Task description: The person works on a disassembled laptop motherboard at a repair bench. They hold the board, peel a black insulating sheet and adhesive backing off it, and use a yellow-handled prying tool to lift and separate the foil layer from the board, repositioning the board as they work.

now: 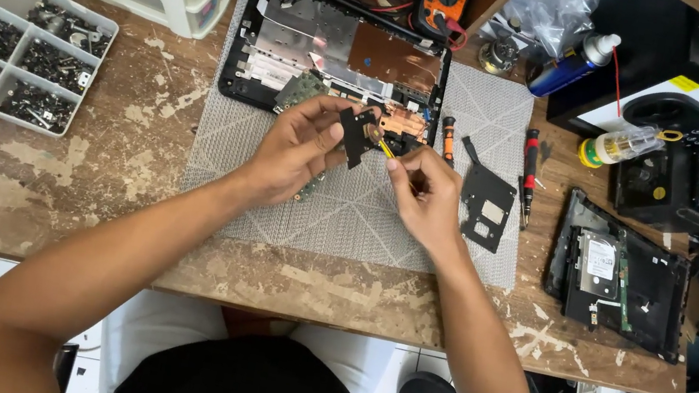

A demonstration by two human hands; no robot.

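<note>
Left hand (pixel 301 147) pinching a small black part (pixel 352 136) above the grey mat (pixel 346 215), right hand (pixel 425 194) holding a yellow-tipped tool (pixel 383 147) against it, opened laptop chassis (pixel 344 51) at twelve o'clock, screw tray (pixel 4 44) at ten o'clock on the tabletop (pixel 70 190).

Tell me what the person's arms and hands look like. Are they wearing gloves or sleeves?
No gloves and no sleeves show. Both forearms are bare from the bottom of the picture up to the wrists. The left hand and right hand are bare too, with no rings, watch or bracelets that I can see. Below the arms there is dark clothing.
</note>
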